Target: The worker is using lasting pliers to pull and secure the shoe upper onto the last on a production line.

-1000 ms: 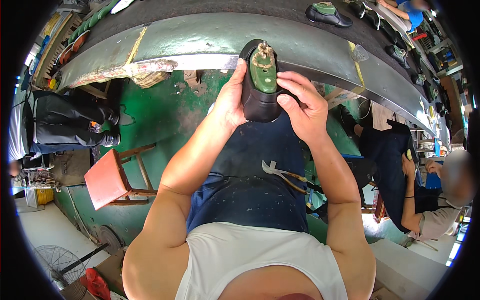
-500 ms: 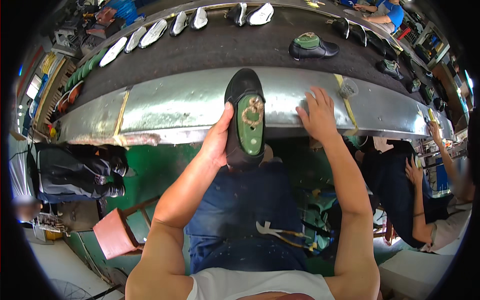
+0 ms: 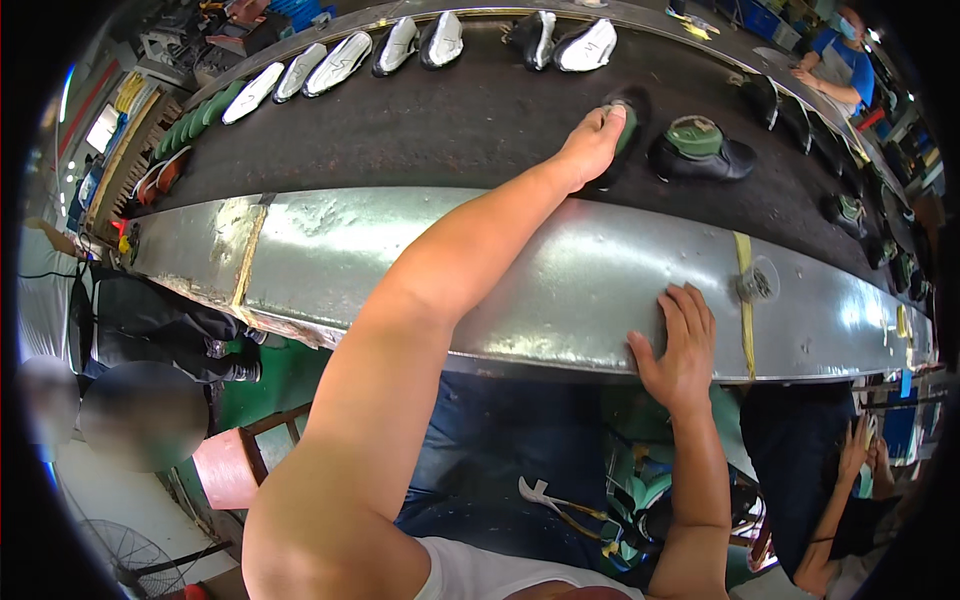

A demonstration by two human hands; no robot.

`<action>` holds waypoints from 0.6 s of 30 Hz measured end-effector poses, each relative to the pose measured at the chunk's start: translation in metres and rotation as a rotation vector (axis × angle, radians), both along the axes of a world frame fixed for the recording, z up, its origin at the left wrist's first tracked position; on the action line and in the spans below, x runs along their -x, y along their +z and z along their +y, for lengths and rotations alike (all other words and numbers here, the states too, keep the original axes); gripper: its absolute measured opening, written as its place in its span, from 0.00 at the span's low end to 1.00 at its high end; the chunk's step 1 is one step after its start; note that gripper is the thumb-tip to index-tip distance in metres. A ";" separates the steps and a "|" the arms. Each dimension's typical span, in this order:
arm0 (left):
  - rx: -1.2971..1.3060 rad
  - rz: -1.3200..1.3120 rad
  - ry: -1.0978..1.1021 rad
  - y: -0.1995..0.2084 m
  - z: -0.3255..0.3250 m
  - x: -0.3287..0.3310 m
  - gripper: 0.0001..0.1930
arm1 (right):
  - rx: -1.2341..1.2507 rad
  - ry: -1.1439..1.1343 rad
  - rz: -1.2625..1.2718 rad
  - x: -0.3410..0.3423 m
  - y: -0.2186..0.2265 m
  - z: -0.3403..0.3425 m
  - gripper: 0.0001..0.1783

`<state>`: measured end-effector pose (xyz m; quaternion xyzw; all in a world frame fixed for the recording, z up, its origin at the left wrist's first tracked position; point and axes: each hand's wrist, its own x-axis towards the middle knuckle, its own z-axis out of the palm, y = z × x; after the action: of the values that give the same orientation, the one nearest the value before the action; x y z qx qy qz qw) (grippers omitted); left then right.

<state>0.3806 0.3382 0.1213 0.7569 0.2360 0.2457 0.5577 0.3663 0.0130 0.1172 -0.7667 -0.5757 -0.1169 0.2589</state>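
Note:
Stretched far forward, my left hand (image 3: 592, 148) grips a black shoe (image 3: 627, 130) with a green last inside it, over the dark work surface (image 3: 400, 150). My hand covers part of that shoe, so whether it touches the surface is hard to tell. Just to its right stands another black shoe (image 3: 700, 150) on a green last. My right hand (image 3: 682, 345) lies on the metal ledge (image 3: 560, 290) with its fingers apart, holding nothing. A small clear cup (image 3: 760, 280) is beside it, by a yellow strip.
White-soled shoes (image 3: 340, 65) line the far edge, with green pieces (image 3: 195, 125) at the left end. More dark shoes (image 3: 795, 120) run along the right. A hammer (image 3: 545, 495) lies across my lap. Co-workers (image 3: 835, 65) are at far right, near right and left.
My left hand has carried the shoe from in front of me forward and right to the dark surface. My view has shifted; my right hand remains over the metal ledge.

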 end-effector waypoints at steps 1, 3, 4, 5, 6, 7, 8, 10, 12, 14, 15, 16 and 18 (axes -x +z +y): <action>0.092 -0.078 0.070 0.002 0.001 -0.003 0.41 | 0.014 -0.008 0.012 -0.001 0.001 -0.001 0.32; 0.177 -0.157 0.173 -0.002 0.024 0.004 0.39 | 0.008 0.017 0.013 -0.002 0.001 0.000 0.31; 0.070 -0.119 0.305 -0.007 0.045 0.012 0.37 | 0.025 0.025 0.025 -0.003 0.002 0.003 0.31; -0.031 -0.075 0.428 -0.012 0.065 0.020 0.34 | 0.047 0.024 0.037 -0.002 0.002 0.004 0.31; -0.074 -0.057 0.503 -0.011 0.087 0.031 0.31 | 0.046 0.023 0.042 -0.002 0.003 0.004 0.31; -0.257 -0.061 0.632 -0.017 0.112 0.042 0.27 | 0.047 0.032 0.043 -0.002 0.005 0.004 0.31; -0.308 -0.030 0.695 -0.023 0.147 0.059 0.25 | 0.056 0.029 0.039 -0.001 0.007 0.005 0.31; -0.421 0.064 0.870 -0.030 0.208 0.100 0.26 | 0.097 0.016 0.037 -0.002 0.008 0.007 0.31; -0.442 0.135 1.086 -0.037 0.274 0.154 0.29 | 0.114 0.027 0.052 -0.001 0.008 0.010 0.31; -0.430 0.245 1.243 -0.038 0.333 0.207 0.37 | 0.151 0.026 0.073 -0.002 0.005 0.010 0.31; -0.416 0.283 1.349 -0.041 0.359 0.237 0.40 | 0.154 0.039 0.077 -0.001 0.004 0.011 0.31; -0.331 0.343 1.353 -0.043 0.373 0.247 0.43 | 0.194 0.005 0.076 0.000 0.005 0.009 0.31; -0.252 0.390 1.422 -0.041 0.403 0.268 0.49 | 0.246 -0.037 0.083 0.001 0.004 0.008 0.31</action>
<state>0.1123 0.7414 0.0799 0.5097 0.7333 0.4334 0.1211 0.3656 0.0208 0.1215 -0.8074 -0.5602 -0.0186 0.1843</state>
